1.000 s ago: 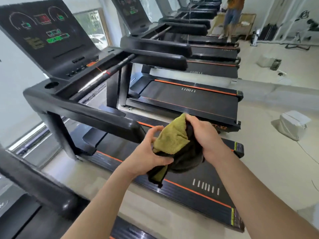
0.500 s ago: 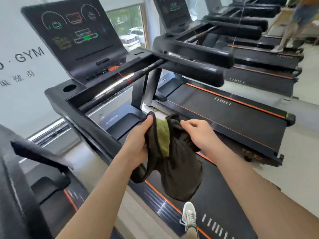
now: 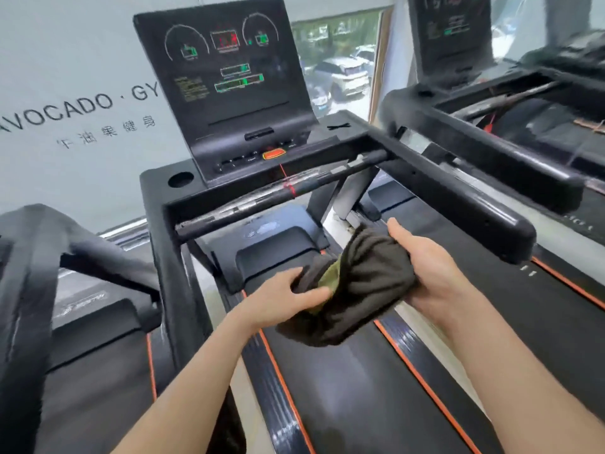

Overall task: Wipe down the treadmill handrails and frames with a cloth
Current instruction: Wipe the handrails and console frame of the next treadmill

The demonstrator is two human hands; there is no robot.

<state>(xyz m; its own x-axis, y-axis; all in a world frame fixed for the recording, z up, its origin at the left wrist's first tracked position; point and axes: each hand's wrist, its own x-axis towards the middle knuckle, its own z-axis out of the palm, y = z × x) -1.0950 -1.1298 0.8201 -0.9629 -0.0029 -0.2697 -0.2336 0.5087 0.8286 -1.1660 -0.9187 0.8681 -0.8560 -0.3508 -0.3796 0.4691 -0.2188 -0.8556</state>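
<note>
A dark cloth with a yellow-green inner side hangs bunched between both hands above the treadmill belt. My left hand grips its left edge, thumb on top. From the right, my right hand holds the cloth with its fingers underneath. The black treadmill stands straight ahead: its right handrail runs just beyond my right hand, the left handrail is to the left, and a crossbar lies under the console. The cloth touches no rail.
A second treadmill stands close on the right, and another treadmill's rail crowds the left edge. A white wall with gym lettering and a window are behind the console. An orange stop button sits on the console base.
The view has swung left to face the treadmill console head-on. Both hands stayed on the cloth and regathered it, with the dark side now outward and the right hand cupping it from below.
</note>
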